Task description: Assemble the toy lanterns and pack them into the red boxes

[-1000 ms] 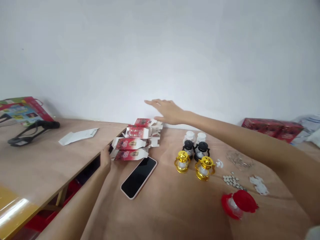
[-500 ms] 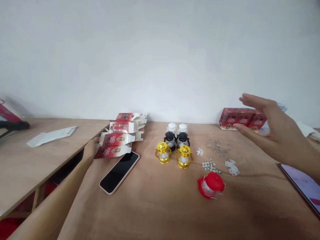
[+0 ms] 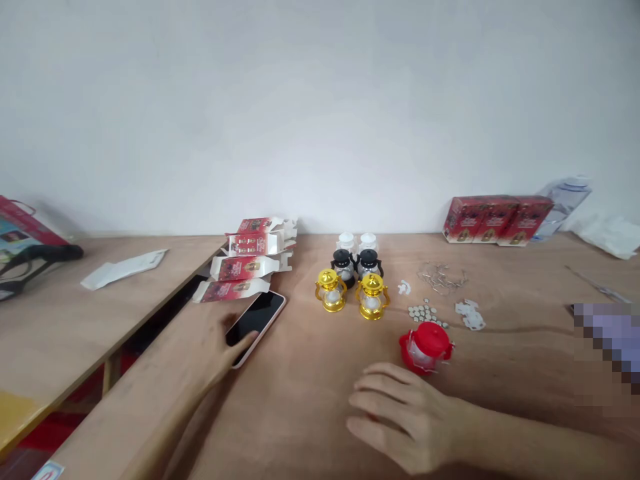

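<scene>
My left hand is at the black-screened smartphone with a pale pink case. Its thumb lies across the screen and the fingers curl by the left edge, partly hidden. Palm down, my right hand hovers over or rests on the table's near part, holding nothing, fingers loosely apart. Just beyond it stands a small red lantern with a wire handle. Farther back are pairs of gold lanterns, black lanterns and white lanterns.
Unfolded red boxes lie at the left, near a gap between tables. Button cells, bent wires and white plastic pieces lie right of centre. Behind them stand closed red boxes, a clear bottle and a screwdriver-like tool.
My left hand has moved from the unfolded boxes to the smartphone. My right hand has come down and left, from near the closed boxes to beside the red lantern. The view has shifted slightly.
</scene>
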Motion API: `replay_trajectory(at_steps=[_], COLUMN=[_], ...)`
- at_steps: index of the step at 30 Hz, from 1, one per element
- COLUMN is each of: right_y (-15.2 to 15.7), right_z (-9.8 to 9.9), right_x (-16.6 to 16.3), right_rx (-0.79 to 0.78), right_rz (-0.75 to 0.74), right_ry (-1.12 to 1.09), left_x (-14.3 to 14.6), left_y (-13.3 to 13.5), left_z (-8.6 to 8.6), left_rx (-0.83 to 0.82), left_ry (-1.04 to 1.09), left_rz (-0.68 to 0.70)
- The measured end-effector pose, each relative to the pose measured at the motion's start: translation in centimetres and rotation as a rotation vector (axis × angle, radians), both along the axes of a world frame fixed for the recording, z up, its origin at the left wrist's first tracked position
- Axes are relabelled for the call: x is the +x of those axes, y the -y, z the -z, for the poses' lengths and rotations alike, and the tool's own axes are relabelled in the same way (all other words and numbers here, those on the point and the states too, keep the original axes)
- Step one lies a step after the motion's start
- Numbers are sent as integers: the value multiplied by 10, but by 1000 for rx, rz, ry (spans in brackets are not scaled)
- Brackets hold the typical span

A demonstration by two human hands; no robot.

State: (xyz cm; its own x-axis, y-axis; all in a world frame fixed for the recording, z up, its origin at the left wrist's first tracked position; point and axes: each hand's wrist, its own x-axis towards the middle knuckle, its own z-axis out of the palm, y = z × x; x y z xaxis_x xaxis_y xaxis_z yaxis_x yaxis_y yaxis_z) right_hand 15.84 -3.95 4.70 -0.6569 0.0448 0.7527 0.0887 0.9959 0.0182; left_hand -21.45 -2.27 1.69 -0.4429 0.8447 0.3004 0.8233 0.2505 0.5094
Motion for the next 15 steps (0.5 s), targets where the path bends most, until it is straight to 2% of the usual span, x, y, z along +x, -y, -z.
replay_trajectory(at_steps=[2,6,12,15], right_y=[-2,0,8,10], right_z=[7,16,29,28], right_x=[-18,-26,3,19], right_rx=[-8,55,19,11], right_rz=[-36,-107,-33,40], right_ry=[-1,1,21,-18], left_x=[10,13,26,23], left_y=[4,17,70,80], left_z=[12,26,39,32], left_rx=[-60,39,26,-9], left_ry=[-26,-15,-14,-82], left_rz=[30,33,110,143])
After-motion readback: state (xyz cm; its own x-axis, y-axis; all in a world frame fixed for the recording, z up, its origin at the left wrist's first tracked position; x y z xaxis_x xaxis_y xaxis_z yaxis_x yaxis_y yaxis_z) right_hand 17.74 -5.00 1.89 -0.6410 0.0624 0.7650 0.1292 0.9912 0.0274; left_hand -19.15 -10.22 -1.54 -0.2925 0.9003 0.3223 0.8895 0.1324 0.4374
